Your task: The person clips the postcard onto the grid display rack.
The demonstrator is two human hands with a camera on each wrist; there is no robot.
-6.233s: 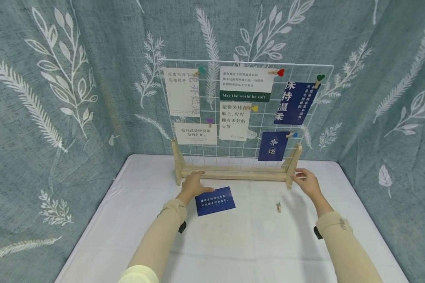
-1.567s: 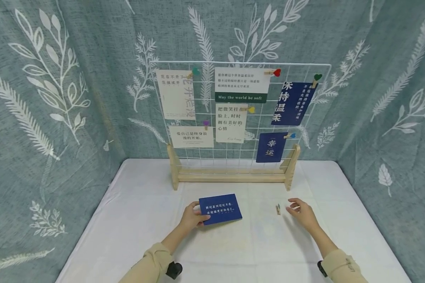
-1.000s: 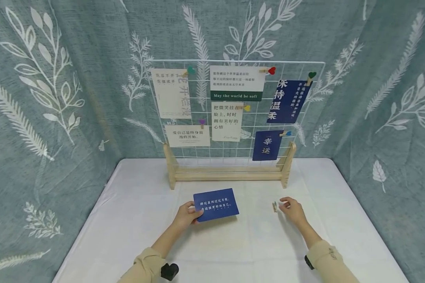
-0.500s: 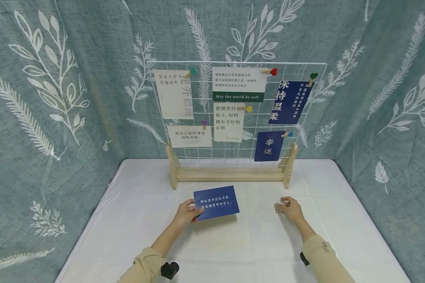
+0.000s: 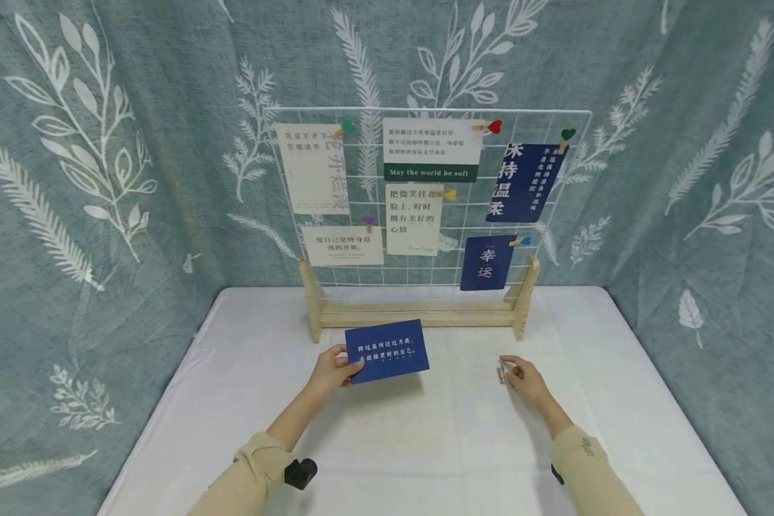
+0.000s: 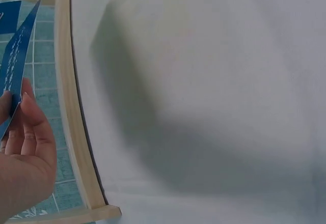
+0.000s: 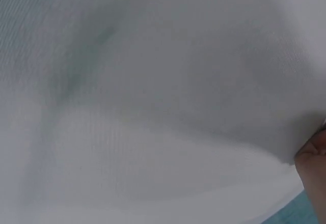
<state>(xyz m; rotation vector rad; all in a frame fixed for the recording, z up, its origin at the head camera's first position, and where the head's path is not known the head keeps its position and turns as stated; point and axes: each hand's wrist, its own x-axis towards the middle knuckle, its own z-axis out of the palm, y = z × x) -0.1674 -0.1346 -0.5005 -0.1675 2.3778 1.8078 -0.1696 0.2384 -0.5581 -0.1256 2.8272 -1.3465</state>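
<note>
In the head view my left hand (image 5: pixel 330 370) pinches a dark blue card (image 5: pixel 387 350) with white writing by its left edge, thumb in front. The card is tilted up above the table, and its shadow falls below. In the left wrist view the same card (image 6: pixel 16 61) stands nearly edge-on between the thumb and fingers. My right hand (image 5: pixel 527 381) pinches a small wooden clothespin (image 5: pixel 500 373) at the table surface, with thumb and forefinger curled at it. Only a part of that hand (image 7: pixel 313 165) shows at the right wrist view's edge; the clothespin cannot be made out there.
Behind the hands stands a white wire grid (image 5: pixel 426 276) in a wooden stand (image 5: pixel 419 317). Several cards hang on it from heart-topped clothespins, among them a blue card (image 5: pixel 488 262) low on the right. A white cloth (image 5: pixel 419 444) covers the table; patterned curtains enclose it.
My left hand has picked the blue card up off the table, and in the last second raised it a little towards the grid. My right hand has come to the clothespin and taken hold of it.
</note>
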